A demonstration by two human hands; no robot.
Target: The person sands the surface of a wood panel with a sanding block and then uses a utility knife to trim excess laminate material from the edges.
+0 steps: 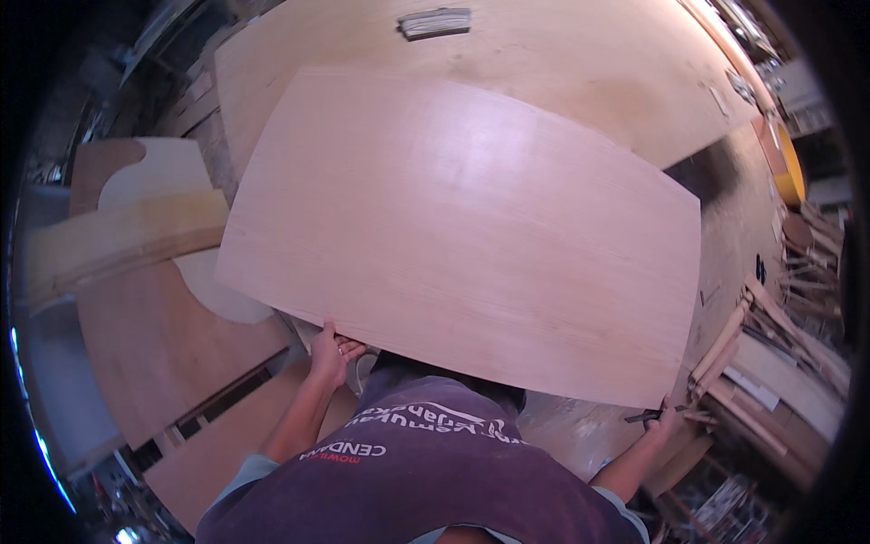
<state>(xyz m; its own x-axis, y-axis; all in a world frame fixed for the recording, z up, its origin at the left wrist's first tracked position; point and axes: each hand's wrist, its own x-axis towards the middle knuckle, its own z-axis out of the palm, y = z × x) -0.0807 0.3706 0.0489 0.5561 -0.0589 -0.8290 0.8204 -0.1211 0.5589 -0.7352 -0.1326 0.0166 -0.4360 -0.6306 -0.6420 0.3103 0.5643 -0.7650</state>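
Stacked boards [790, 399] flank a large plywood sheet [580, 54], partly hidden by a pale, curved-edged panel [471, 236]. The left hand [333, 355] pinches its near edge; the right hand [666, 420], at its near-right corner, has fingers closed around a dark flat tool [642, 418].

White and red lettering [355, 451] stands upside down on the dark purple shirt [408, 494].
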